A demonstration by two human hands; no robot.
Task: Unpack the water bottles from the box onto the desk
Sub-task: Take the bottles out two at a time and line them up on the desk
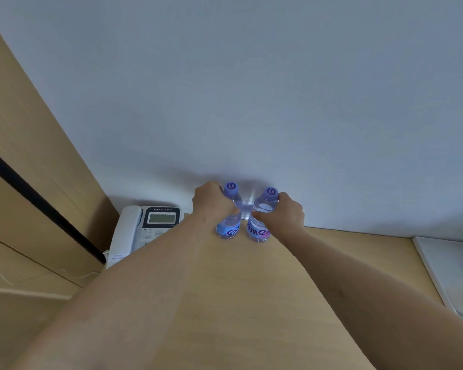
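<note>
Two water bottles stand upright at the far edge of the wooden worktop (225, 289), close against the pale wall (251, 89). Each has a lilac cap with a swirl mark and a blue label with pink lettering round its lower part. The left bottle (229, 222) and the right bottle (259, 225) stand just beside each other with a narrow gap between them; whether their bases touch cannot be told.

Two hands reach forward on bare forearms, one to each bottle. The left hand (211, 202) wraps its fingers round the shoulder of the left bottle, just under the cap, with the thumb crossing the front of the clear body. The right hand (286, 212) grips the right bottle the same way, its thumb lying across the front and its fingers curled round the far side below the cap. Both bottle bases appear to meet the worktop surface.

One desk telephone (147, 228) sits on the worktop to the left of the bottles, white handset in its cradle, a small grey display on its dark face. One white, flat-edged object (444, 268) lies at the right edge of the worktop; what it is cannot be told. To the left stands a tan wooden panel (24, 156) crossed by one dark strip.
</note>
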